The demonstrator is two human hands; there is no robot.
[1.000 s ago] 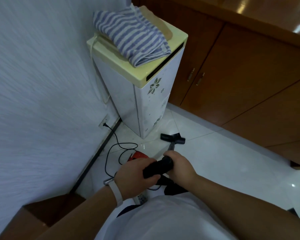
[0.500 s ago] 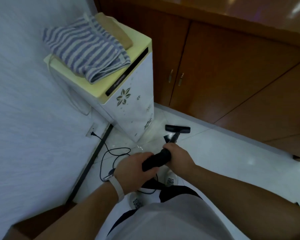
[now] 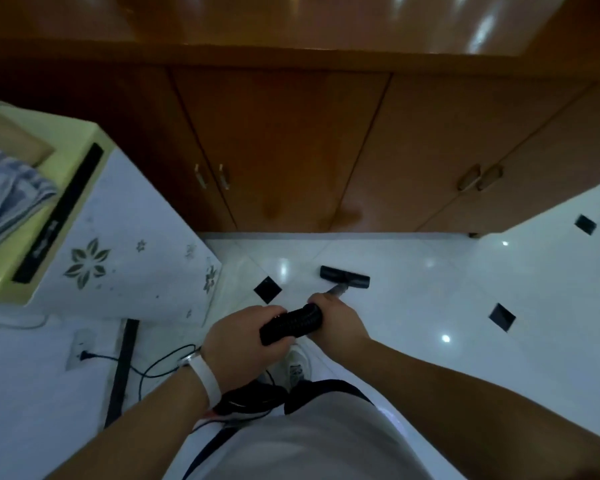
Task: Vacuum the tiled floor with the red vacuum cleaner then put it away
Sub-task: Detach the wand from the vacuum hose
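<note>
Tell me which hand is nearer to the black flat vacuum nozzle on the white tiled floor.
Right. The right hand grips the ribbed black hose just behind the black flat nozzle; the left hand holds it farther back.

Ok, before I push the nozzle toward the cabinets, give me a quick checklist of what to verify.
1. Grip: left hand and right hand both grip the black hose: ok.
2. Nozzle lies on the tiled floor: ok.
3. Plug sits in the wall socket: ok.
4. Power cord loops close to the shoes, a likely snag: not ok.
5. Bare floor shows between nozzle and cabinet doors: ok.
6. Vacuum body position, hidden beneath the arms: cannot tell.
</note>
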